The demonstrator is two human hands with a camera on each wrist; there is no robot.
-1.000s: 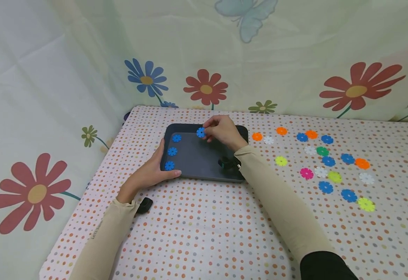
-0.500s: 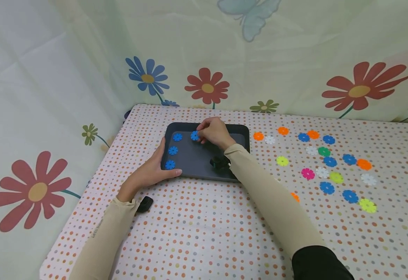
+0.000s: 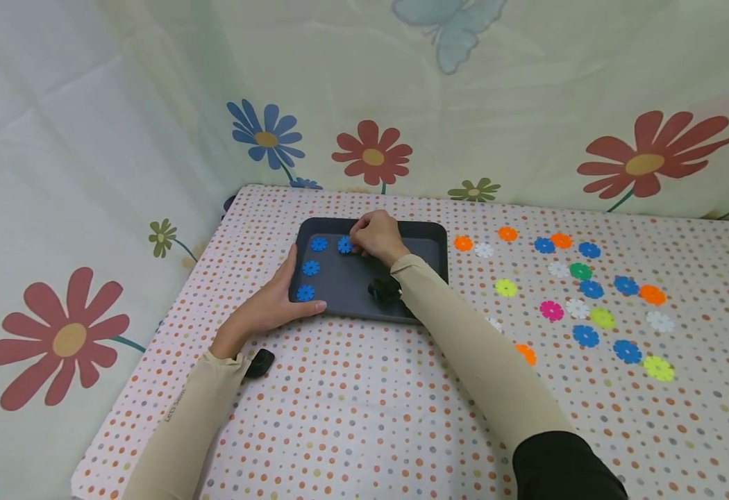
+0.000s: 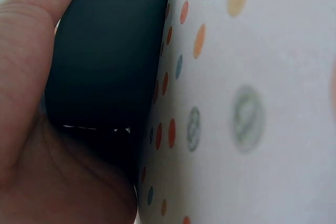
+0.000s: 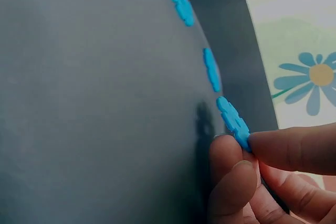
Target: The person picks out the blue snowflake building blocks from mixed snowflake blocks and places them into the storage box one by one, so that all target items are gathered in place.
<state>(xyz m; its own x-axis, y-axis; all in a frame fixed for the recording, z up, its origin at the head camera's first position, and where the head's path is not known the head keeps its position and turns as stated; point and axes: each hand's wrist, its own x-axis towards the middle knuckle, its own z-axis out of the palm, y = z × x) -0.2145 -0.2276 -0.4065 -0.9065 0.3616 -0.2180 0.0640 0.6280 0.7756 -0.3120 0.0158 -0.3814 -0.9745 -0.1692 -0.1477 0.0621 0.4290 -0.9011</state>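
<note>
A dark grey tray (image 3: 364,312) lies on the table. Its front-left corner is held by my left hand (image 3: 267,302), with the thumb over the front rim and the fingers along the left wall. In the left wrist view, the tray's dark wall (image 4: 113,51) fills the space beside the thumb. Over the tray's far side, my right hand (image 3: 380,236) pinches a blue flower-shaped disc (image 5: 235,123) by its edge, tilted above the tray floor. Three more blue discs (image 3: 311,267) lie in a column along the tray's left side; two of these discs (image 5: 211,70) show in the right wrist view.
Right of the tray, loose flower discs are scattered on the dotted table (image 3: 352,417): several blue (image 3: 586,336), plus orange (image 3: 652,295), white (image 3: 660,321), yellow (image 3: 659,368), a green (image 3: 580,271) and a pink disc (image 3: 551,310). A flowered curtain (image 3: 502,104) stands behind the table.
My right hand has moved left over the tray with the blue disc, toward the disc in the far-left corner. My left hand has kept its hold on the tray.
</note>
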